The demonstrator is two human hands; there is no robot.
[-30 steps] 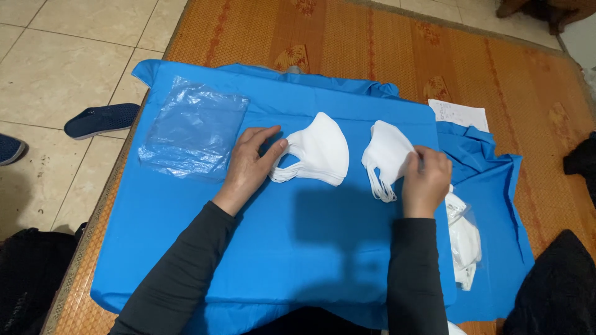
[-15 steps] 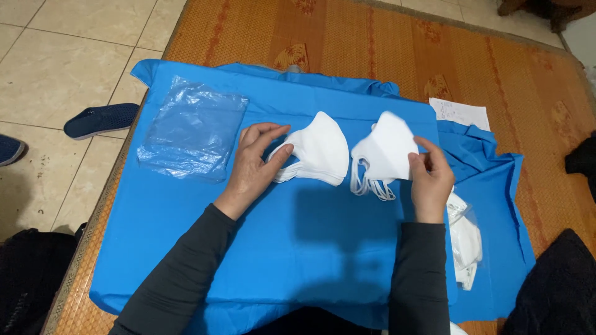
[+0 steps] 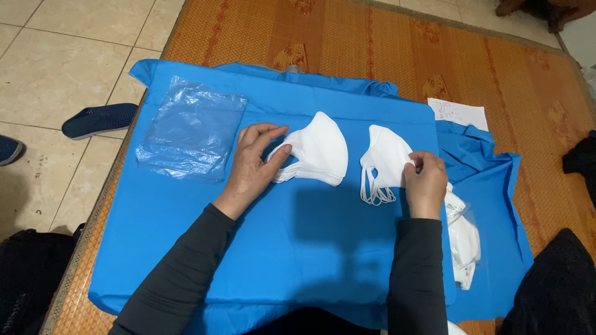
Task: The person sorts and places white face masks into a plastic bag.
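Left mask [image 3: 320, 149]: cloth centre, long axis 11-to-5; left hand [image 3: 254, 162] at its 9 o'clock, fingers pinching the ear loops.
Right mask [image 3: 386, 155]: at 3 o'clock, apart from the first; right hand [image 3: 425, 183] grips its 4 o'clock edge.
Open room: bare blue cloth [image 3: 298, 248] at 6 o'clock.
Edges: plastic bag [image 3: 189, 130] at 9 o'clock; bagged masks [image 3: 464, 239] at 4 o'clock.
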